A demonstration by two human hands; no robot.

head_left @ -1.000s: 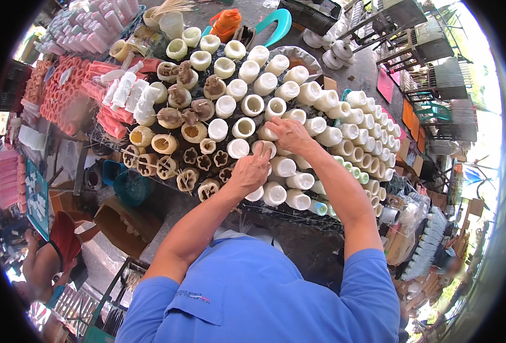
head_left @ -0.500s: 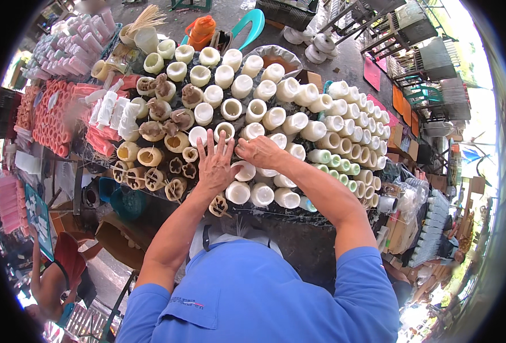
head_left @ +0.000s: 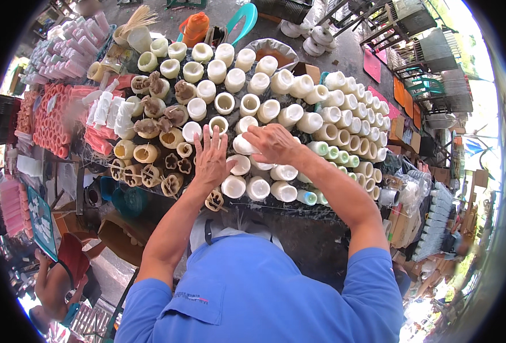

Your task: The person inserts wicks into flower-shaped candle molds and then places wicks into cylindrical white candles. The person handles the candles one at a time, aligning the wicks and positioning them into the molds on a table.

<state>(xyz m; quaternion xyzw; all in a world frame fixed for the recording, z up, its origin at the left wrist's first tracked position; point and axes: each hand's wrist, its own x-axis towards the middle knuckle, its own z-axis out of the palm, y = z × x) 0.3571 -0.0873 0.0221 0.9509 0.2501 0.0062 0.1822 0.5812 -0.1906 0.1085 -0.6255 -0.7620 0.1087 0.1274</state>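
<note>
Pale wax cylinders with hollowed tops, like candles, crowd a dark table in rows. My left hand (head_left: 212, 157) rests palm down over several of them, fingers spread, by a hollow cup (head_left: 218, 124) and a white cylinder (head_left: 192, 132). To its right, my right hand (head_left: 276, 143) curls its fingers and thumb about the right end of a white wax cylinder (head_left: 242, 144). The fingertips are partly hidden. Below the hands sit more white cylinders (head_left: 233, 186), and greenish ones (head_left: 332, 153) stand to the right.
Brown-stained wax cups (head_left: 145, 153) and flower-shaped ones (head_left: 171, 162) lie left. Beyond are pink wax tubes (head_left: 52, 117) and pinkish-white pieces (head_left: 73, 48). A teal chair (head_left: 245, 23), an orange container (head_left: 194, 27) and a sack (head_left: 273, 52) stand behind the table. Another person (head_left: 56, 280) works at lower left.
My right hand has moved away from my left, to the right, uncovering a white cylinder at its fingers. My left hand stays spread in nearly the same place. The whole view has shifted slightly.
</note>
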